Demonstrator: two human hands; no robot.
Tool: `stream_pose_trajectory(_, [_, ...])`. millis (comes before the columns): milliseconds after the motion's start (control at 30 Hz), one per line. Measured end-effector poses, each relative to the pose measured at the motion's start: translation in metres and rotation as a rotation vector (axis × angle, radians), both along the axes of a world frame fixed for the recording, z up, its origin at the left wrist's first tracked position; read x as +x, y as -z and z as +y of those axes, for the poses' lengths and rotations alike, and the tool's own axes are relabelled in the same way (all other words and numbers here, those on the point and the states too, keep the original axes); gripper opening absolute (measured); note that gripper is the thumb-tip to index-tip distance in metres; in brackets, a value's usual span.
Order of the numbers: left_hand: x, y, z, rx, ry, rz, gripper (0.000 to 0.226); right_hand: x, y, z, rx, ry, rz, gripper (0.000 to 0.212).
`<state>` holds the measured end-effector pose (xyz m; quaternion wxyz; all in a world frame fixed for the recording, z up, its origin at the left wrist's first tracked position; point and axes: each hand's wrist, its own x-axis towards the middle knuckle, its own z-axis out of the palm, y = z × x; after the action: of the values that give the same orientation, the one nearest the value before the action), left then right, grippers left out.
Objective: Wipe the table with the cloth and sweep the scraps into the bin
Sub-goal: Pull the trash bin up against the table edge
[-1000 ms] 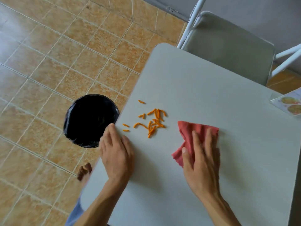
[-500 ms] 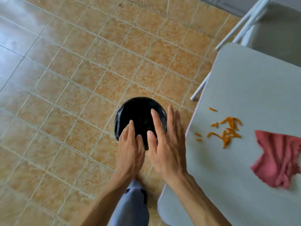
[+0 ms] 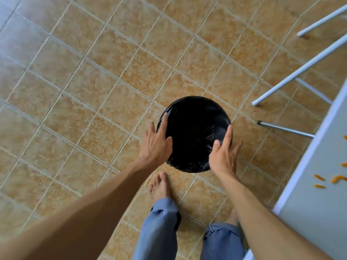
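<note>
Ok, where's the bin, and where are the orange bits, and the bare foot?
bin (image 3: 195, 109): head view, far rim of its black liner.
orange scraps (image 3: 338, 178): head view, one curled piece on the table edge.
bare foot (image 3: 160, 186): head view, top of the foot.

Bin (image 3: 194, 134) stands on the tiled floor (image 3: 75, 81), centre of view, left of the table (image 3: 319, 194). Left hand (image 3: 156, 143) rests on the bin's left rim; right hand (image 3: 223, 154) on its near right rim. A bare foot (image 3: 159, 186) stands on the floor just near of the bin. Scraps (image 3: 334, 180) lie on the table close to its left edge. Chair legs (image 3: 300, 70) stand on the floor, far right, beyond the table.
</note>
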<state>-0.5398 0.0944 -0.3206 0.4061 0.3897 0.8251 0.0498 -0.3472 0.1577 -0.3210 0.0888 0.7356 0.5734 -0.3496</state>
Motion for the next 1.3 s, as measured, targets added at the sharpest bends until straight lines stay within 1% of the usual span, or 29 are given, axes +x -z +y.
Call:
stream_pose_trajectory(100, [-0.001, 0.032, 0.004, 0.002, -0.016, -0.051, 0.083, -0.001, 0.024, -0.001, -0.022, -0.021, -0.012, 0.061])
stream_pose_trajectory(200, [-0.001, 0.047, 0.005, 0.007, -0.017, -0.063, 0.09, -0.006, 0.037, -0.002, 0.053, -0.052, -0.032, 0.066])
stream_pose_trajectory(233, [-0.002, 0.05, 0.005, 0.014, -0.017, -0.058, 0.091, -0.006, 0.042, -0.002, 0.078, -0.062, -0.036, 0.072])
stream_pose_trajectory(333, [-0.006, 0.058, 0.001, 0.035, -0.01, -0.041, 0.103, -0.003, 0.053, 0.003, 0.104, -0.105, -0.063, 0.103])
stream_pose_trajectory(367, [-0.008, 0.057, -0.001, 0.029, -0.01, -0.046, 0.107, -0.003, 0.054, 0.005, 0.112, -0.121, -0.062, 0.107])
stream_pose_trajectory(533, [-0.019, 0.031, -0.006, 0.003, -0.08, -0.091, 0.112, -0.009, 0.037, 0.013, 0.167, -0.212, 0.006, 0.105])
stream_pose_trajectory(767, [-0.026, -0.05, -0.014, 0.074, -0.107, -0.108, 0.109, -0.003, -0.028, -0.002, 0.221, -0.184, 0.11, 0.105])
stream_pose_trajectory(800, [-0.024, -0.061, -0.016, 0.082, -0.117, -0.099, 0.108, 0.0, -0.037, -0.004, 0.225, -0.187, 0.13, 0.102])
stream_pose_trajectory(833, [-0.023, -0.071, -0.016, 0.093, -0.135, -0.096, 0.108, 0.001, -0.046, -0.005, 0.231, -0.195, 0.148, 0.094])
stream_pose_trajectory(900, [-0.018, -0.089, -0.015, 0.11, -0.173, -0.098, 0.107, 0.001, -0.065, -0.001, 0.235, -0.215, 0.152, 0.07])
stream_pose_trajectory(967, [-0.011, -0.103, -0.012, 0.13, -0.221, -0.099, 0.106, -0.001, -0.085, 0.002, 0.26, -0.249, 0.157, 0.058])
stream_pose_trajectory(1067, [0.001, -0.118, -0.007, 0.165, -0.286, -0.081, 0.103, -0.003, -0.125, 0.004, 0.413, -0.291, 0.199, 0.054])
stream_pose_trajectory(1200, [0.029, -0.13, 0.006, 0.217, -0.299, -0.031, 0.101, 0.017, -0.176, 0.008, 0.557, -0.281, 0.339, 0.05])
stream_pose_trajectory(1300, [0.056, -0.136, 0.019, 0.266, -0.27, -0.025, 0.103, 0.057, -0.206, 0.023, 0.758, -0.212, 0.317, 0.043])
